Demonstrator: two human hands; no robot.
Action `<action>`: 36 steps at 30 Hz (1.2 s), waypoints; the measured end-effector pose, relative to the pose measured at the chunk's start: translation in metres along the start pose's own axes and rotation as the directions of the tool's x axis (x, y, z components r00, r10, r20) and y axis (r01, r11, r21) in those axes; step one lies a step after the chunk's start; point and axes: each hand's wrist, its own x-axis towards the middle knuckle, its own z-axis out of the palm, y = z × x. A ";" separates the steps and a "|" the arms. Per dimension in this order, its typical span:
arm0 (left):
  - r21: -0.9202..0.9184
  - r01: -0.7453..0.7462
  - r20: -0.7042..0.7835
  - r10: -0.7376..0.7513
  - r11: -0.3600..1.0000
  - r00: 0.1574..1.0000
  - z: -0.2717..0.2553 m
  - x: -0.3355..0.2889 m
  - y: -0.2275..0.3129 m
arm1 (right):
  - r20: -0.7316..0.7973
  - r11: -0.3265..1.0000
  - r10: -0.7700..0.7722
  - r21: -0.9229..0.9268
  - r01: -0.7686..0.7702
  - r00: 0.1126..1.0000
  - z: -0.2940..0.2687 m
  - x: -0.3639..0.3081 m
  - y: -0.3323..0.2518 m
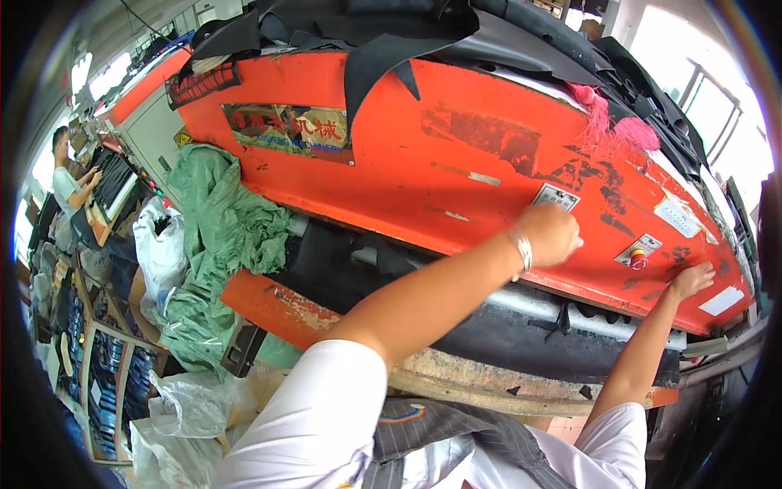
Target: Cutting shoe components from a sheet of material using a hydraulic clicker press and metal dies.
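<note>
Your left hand (550,235) is curled into a fist by a small label plate (557,196) and your right hand (693,280) lies loosely open beside a red button (638,259), any hold impossible to tell, while the red machine (383,155) before you, top hidden under black sheets (366,33), runs lengthwise left to right.

I've got green sacking (210,191) left, white bag (160,254) just beside it, shelving (125,376) lower left, co-worker (67,183) far left.

Lettered nameplate (288,132), printed label (678,215), on red machine (381,167)
</note>
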 end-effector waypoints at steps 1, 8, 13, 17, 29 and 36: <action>-0.032 -0.034 -0.042 0.033 0.999 0.999 0.004 0.002 0.002 | 0.094 0.999 0.001 -0.040 0.003 0.996 -0.002 -0.002 0.001; -0.247 0.228 0.114 -0.205 0.942 0.972 0.026 -0.124 0.002 | 0.424 0.867 -0.018 0.458 -0.197 0.906 -0.087 -0.072 -0.037; -0.107 0.585 0.328 -0.527 0.804 0.784 0.018 -0.271 0.036 | 0.542 0.773 -0.256 0.612 -0.167 0.800 -0.122 -0.157 -0.090; 0.090 0.569 -0.001 -0.571 0.817 0.821 0.032 -0.304 0.052 | 0.410 0.462 -0.734 0.886 -0.046 0.541 -0.145 -0.237 -0.201; 0.084 0.586 0.405 -0.565 0.806 0.719 0.052 -0.343 0.035 | -0.150 -0.277 -0.949 0.814 -0.510 0.277 -0.263 -0.367 -0.345; -0.389 0.676 0.660 -0.322 0.626 0.679 -0.014 -0.382 0.047 | 0.508 0.473 -0.853 0.849 -0.235 0.119 -0.201 -0.339 -0.272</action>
